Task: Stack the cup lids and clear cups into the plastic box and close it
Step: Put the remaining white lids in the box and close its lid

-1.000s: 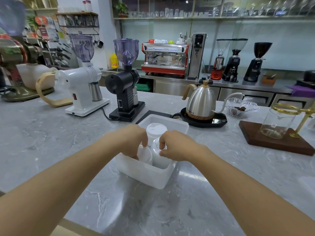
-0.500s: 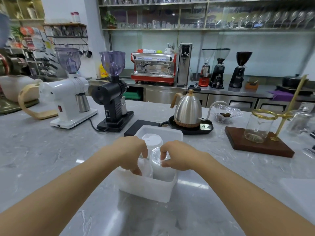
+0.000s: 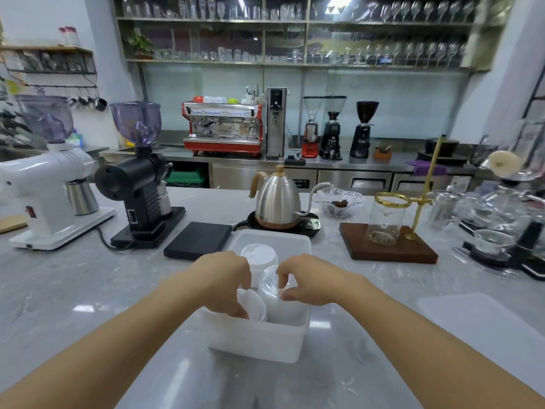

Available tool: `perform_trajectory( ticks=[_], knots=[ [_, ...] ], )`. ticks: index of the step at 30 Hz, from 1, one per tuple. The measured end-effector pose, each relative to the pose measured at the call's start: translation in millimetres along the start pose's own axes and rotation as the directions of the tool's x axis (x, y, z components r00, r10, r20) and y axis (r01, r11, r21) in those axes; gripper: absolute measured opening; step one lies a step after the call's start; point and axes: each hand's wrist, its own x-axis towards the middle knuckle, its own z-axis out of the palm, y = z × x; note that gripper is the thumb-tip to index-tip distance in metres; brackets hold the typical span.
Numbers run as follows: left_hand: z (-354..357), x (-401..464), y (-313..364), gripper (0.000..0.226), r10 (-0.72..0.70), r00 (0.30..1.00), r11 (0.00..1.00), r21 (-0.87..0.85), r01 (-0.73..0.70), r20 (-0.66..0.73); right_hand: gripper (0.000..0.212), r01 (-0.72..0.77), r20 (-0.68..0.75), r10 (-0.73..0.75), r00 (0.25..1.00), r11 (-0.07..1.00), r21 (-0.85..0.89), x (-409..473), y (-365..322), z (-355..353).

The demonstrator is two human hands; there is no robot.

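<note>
The grey marble-patterned bench (image 3: 88, 290) carries everything in view. Near the middle of its near edge stands the open translucent white rectangular plastic box (image 3: 259, 343), and a flat translucent white sheet, possibly its lid (image 3: 483, 323), lies near the bench's right edge. Toward the far edge stand a white coffee grinder (image 3: 50, 199) at the left, a black coffee grinder with a purple hopper (image 3: 141, 187) beside it, a flat black square scale (image 3: 199, 240) just behind the box, a steel gooseneck kettle (image 3: 277, 199) and a dark wooden base with a glass beaker (image 3: 386, 243) to the right. Inside the box, a stack of white cup lids (image 3: 259, 258) sits at the far side. The right hand (image 3: 312, 281) pinches a stack of clear plastic cups (image 3: 274, 286) lying tilted over the box's right half, thumb and fingertips clamped on it. The left hand (image 3: 224, 278) reaches into the near-left part, fingers curled down onto a round white lid (image 3: 252, 304); whether they grip it, I cannot tell.
</note>
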Motion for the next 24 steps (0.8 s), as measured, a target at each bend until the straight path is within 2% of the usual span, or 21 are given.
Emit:
perform_trajectory(
  ticks=[6,8,10,13,16,19,24],
  knots=[
    [-10,7,21,0.057,0.032,0.997,0.997,0.071,-0.038,0.074,0.023,-0.025,-0.075,0.031,0.997,0.996,0.081,-7,15,3],
    [-15,7,30,0.055,0.023,0.992,0.993,0.113,-0.037,0.122,0.025,-0.019,-0.122,0.035,0.992,0.992,0.128,-11,17,5],
    [-17,8,36,0.047,-0.01,0.994,0.986,0.164,-0.009,0.112,0.026,-0.009,-0.202,0.051,0.978,0.98,0.201,-15,20,7],
    [-20,13,47,0.025,-0.046,0.997,0.981,0.188,0.055,-0.054,0.024,0.02,-0.36,0.091,0.929,0.956,0.293,-28,32,5],
    [-24,24,61,0.023,-0.043,0.971,0.994,0.089,0.065,-0.234,0.022,-0.002,-0.442,0.162,0.882,0.94,0.34,-49,56,-4],
    [-29,34,88,0.025,0.007,0.922,0.996,-0.079,-0.041,-0.387,0.021,-0.087,-0.455,0.252,0.854,0.932,0.353,-77,86,-10],
    [-31,48,153,0.021,0.113,0.853,0.937,-0.23,-0.261,-0.51,0.022,-0.264,-0.433,0.41,0.803,0.895,0.359,-131,139,-11]
  ],
)
